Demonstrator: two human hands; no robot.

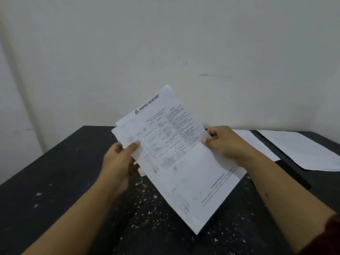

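I hold a small stack of white printed sheets above a dark table, tilted with the letterhead pointing up and away. The top sheet carries a printed table and a logo near its upper edge. My left hand pinches the stack's left edge, thumb on top of the paper. At the right edge, my right hand grips the sheets with curled fingers and the thumb pressed on the front. Edges of the lower sheets fan out at the upper left.
Two more white sheets lie flat on the table at the right: one partly behind my right hand, another near the right edge. A black pen-like object lies between them. A pale wall stands behind the table.
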